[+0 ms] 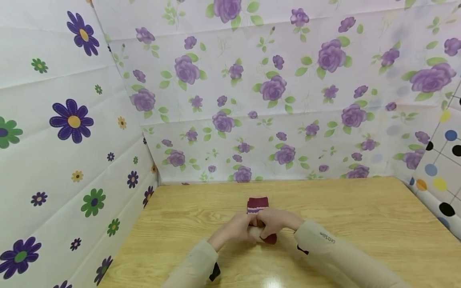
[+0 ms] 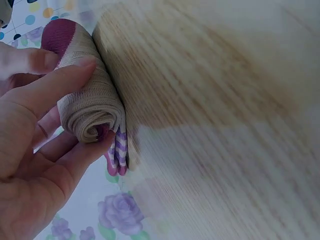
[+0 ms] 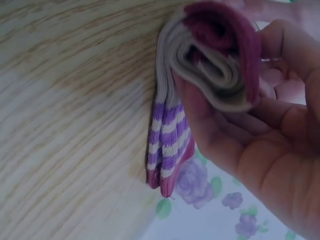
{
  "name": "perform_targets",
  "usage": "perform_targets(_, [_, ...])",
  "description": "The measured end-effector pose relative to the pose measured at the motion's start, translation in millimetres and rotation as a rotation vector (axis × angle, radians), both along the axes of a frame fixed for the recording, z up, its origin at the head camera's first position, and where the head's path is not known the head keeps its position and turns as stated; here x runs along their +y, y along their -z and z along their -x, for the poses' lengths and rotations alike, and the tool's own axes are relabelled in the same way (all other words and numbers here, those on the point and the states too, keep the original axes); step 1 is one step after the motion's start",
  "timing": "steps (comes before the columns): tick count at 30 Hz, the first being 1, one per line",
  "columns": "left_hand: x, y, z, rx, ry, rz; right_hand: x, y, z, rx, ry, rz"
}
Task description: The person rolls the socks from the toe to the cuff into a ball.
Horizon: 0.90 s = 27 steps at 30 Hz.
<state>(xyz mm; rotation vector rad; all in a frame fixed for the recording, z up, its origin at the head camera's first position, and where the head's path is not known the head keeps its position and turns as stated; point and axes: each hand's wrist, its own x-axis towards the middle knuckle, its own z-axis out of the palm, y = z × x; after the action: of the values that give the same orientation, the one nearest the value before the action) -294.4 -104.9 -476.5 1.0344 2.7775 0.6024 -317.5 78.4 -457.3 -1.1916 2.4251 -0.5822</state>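
A pair of socks (image 1: 258, 202) lies on the wooden table, partly coiled into a thick roll. The roll (image 2: 92, 100) is beige with a maroon patch at one end, and its spiral layers show in both wrist views. Flat beyond it stretch the cuffs (image 3: 170, 137), striped purple and white with maroon ends. My left hand (image 1: 235, 229) grips the left end of the roll, digits on top and a finger against its lower side. At the other end, my right hand (image 1: 275, 221) holds the roll with fingers curled around it. Both hands nearly meet in the head view, covering the middle of the socks.
The wooden table (image 1: 342, 208) extends around the hands. A flowered cloth (image 1: 223, 80) hangs behind it, another flowered sheet (image 1: 47, 160) stands on the left, and a dotted sheet (image 1: 443, 160) borders the right edge.
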Motion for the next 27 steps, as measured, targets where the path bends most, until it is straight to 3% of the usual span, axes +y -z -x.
perform_targets(9, [0.0, -0.7, -0.9, -0.01, 0.014, -0.025, -1, -5.0, 1.0, -0.074, 0.023, -0.056])
perform_targets(14, [2.9, -0.9, -0.5, -0.092, -0.057, -0.065, 3, -3.3, 3.0, -0.093, 0.093, -0.08])
perform_targets(18, [4.4, -3.1, -1.1, -0.131, -0.115, -0.071, 8, -3.2, 1.3, -0.098, 0.099, -0.025])
perform_targets(22, [2.6, -3.6, 1.5, -0.137, -0.143, -0.072, 12, 2.4, 1.2, -0.047, 0.09, 0.024])
perform_targets(27, [-0.3, -3.9, 5.7, -0.203, -0.166, -0.128, 13, 6.2, -5.1, 0.052, 0.12, 0.105])
